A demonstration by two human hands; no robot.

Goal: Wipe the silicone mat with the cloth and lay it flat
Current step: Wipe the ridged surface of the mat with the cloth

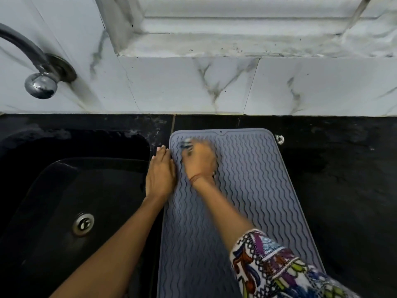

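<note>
You have one grey silicone mat [247, 190] in front of you, lying flat on the black counter [333, 179] with its wavy ridges facing up and its far edge close to the marble wall tiles [182, 87]. Its left edge runs just beside the one black sink [64, 190], which has a single metal drain [83, 224] in its floor.

Both of your hands are at the mat's far left corner. Your left hand [160, 175] lies flat with its fingers straight and together, pressing along the mat's left edge, holding nothing. Your right hand [199, 162] is on the mat itself, blurred, its fingers curled over a small bunched cloth [186, 145] of which only a pale and dark scrap shows beyond the fingertips. A thread band sits at that wrist, and a patterned sleeve [279, 267] covers the upper forearm.

One chrome tap [38, 78] comes out of the wall at far left. One small white object [279, 138], too small to identify, lies on the counter just off the mat's far right corner.
</note>
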